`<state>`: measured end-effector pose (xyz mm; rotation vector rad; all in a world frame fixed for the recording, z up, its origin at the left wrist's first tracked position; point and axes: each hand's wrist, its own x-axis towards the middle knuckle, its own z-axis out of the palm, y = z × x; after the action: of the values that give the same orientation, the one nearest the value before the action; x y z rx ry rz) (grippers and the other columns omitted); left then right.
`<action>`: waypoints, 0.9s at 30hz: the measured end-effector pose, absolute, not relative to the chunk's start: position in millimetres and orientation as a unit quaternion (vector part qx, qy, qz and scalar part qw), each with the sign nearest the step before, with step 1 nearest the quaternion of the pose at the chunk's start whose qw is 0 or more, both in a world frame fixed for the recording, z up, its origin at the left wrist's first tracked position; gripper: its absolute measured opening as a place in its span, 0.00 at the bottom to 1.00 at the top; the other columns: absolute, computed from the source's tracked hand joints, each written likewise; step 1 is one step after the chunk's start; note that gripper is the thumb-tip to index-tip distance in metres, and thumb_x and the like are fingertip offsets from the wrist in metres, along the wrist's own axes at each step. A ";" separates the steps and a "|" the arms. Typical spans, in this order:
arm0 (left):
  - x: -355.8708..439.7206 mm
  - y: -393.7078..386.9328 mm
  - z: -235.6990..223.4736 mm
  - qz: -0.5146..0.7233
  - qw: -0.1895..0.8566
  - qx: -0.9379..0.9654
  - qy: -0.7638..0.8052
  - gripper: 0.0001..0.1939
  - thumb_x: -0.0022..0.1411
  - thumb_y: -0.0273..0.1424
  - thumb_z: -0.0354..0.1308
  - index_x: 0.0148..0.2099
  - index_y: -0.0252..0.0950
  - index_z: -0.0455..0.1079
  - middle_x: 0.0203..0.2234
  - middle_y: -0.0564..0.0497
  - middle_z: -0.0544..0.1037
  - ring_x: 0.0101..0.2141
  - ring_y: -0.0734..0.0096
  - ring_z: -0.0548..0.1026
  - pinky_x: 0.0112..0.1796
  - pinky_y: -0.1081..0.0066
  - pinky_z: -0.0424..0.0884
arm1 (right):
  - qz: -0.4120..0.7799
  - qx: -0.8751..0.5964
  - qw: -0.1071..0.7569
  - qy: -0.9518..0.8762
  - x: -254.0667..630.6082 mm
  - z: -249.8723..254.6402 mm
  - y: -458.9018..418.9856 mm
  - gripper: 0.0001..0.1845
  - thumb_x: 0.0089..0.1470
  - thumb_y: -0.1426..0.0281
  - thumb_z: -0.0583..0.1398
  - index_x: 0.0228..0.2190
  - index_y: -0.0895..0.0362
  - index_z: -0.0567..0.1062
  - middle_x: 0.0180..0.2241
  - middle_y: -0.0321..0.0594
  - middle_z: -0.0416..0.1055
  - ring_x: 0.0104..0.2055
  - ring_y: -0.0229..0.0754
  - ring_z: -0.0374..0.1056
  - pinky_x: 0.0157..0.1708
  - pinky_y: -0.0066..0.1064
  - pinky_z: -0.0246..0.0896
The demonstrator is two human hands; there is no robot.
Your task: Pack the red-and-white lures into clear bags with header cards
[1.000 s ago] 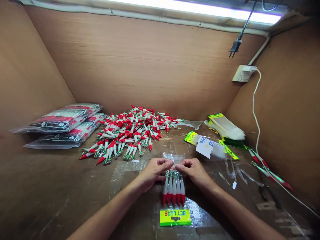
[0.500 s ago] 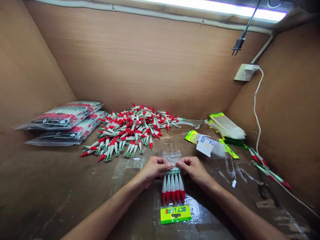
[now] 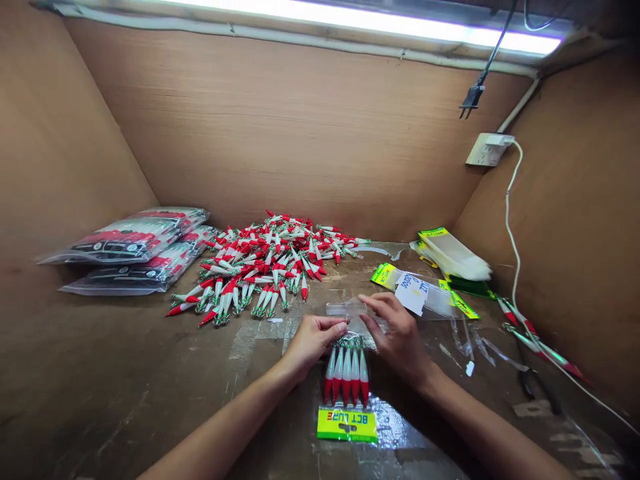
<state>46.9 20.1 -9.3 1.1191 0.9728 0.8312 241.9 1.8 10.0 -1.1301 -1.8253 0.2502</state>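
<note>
A clear bag (image 3: 347,383) with a yellow-green header card reading BCT LURE lies on the bench in front of me, with several red and white lures side by side inside it. My left hand (image 3: 315,340) pinches the bag's open end beside the lures' green tips. My right hand (image 3: 395,333) pinches the clear flap (image 3: 347,308) at that same end, and the flap stands up between the two hands. A large heap of loose red and white lures (image 3: 265,263) lies behind the hands.
Stacked filled bags (image 3: 133,250) lie at the back left. Empty yellow-headed bags (image 3: 450,253) and a few more with a white label (image 3: 415,293) sit at the right. Loose lures (image 3: 530,337) and a white cable (image 3: 515,220) from a wall socket (image 3: 486,148) run along the right wall.
My right hand has moved up and away from me along the bag's end, drawing the clear flap out. My left hand stays pinched at the lure tips.
</note>
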 end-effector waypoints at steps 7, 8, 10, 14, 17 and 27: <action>45.6 21.3 -17.4 0.394 0.589 0.583 0.398 0.18 0.57 0.43 0.66 0.38 0.31 0.82 0.26 0.51 0.79 0.30 0.67 0.71 0.32 0.73 0.62 | -0.020 -0.389 0.198 -0.899 216.0 27.4 19.8 0.09 0.65 0.72 0.57 0.39 0.56 0.78 0.39 0.45 0.73 0.41 0.45 0.67 0.40 0.33 0.63; 43.7 22.2 -18.8 0.394 0.581 0.591 0.397 0.17 0.57 0.42 0.65 0.38 0.31 0.82 0.26 0.51 0.79 0.30 0.66 0.71 0.32 0.73 0.62 | -0.027 -0.390 0.174 -0.904 214.4 30.6 22.5 0.08 0.64 0.73 0.57 0.38 0.57 0.78 0.38 0.45 0.73 0.40 0.44 0.68 0.40 0.32 0.62; 40.0 23.1 -20.2 0.393 0.570 0.604 0.395 0.16 0.58 0.39 0.64 0.39 0.31 0.82 0.26 0.51 0.79 0.30 0.66 0.71 0.32 0.73 0.62 | -0.032 -0.392 0.134 -0.910 213.5 38.8 27.0 0.07 0.63 0.74 0.58 0.37 0.57 0.77 0.37 0.44 0.73 0.38 0.43 0.69 0.38 0.30 0.60; 37.8 20.3 -17.8 0.384 0.564 0.620 0.387 0.15 0.57 0.36 0.64 0.40 0.30 0.82 0.28 0.51 0.80 0.30 0.66 0.71 0.33 0.72 0.63 | -0.054 -0.374 0.058 -0.924 214.9 53.8 29.7 0.05 0.59 0.76 0.60 0.32 0.58 0.75 0.33 0.42 0.72 0.34 0.41 0.69 0.33 0.29 0.56; 40.7 17.3 -13.6 0.380 0.569 0.624 0.377 0.14 0.57 0.35 0.64 0.41 0.31 0.82 0.29 0.51 0.81 0.31 0.65 0.72 0.33 0.72 0.63 | -0.102 -0.367 0.059 -0.923 212.4 51.4 26.3 0.05 0.59 0.76 0.59 0.30 0.58 0.73 0.32 0.42 0.72 0.33 0.41 0.68 0.32 0.30 0.55; 41.8 14.0 -0.5 0.380 0.643 0.538 0.391 0.30 0.50 0.41 0.70 0.52 0.30 0.78 0.35 0.43 0.84 0.29 0.68 0.74 0.32 0.72 0.65 | -0.005 -0.616 0.399 -0.679 283.6 44.1 3.5 0.11 0.63 0.67 0.56 0.32 0.57 0.77 0.31 0.42 0.74 0.32 0.45 0.70 0.33 0.34 0.62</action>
<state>41.8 14.0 -0.5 1.2266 0.8920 0.8650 283.6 3.5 44.1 -1.5600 -1.7186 -0.0131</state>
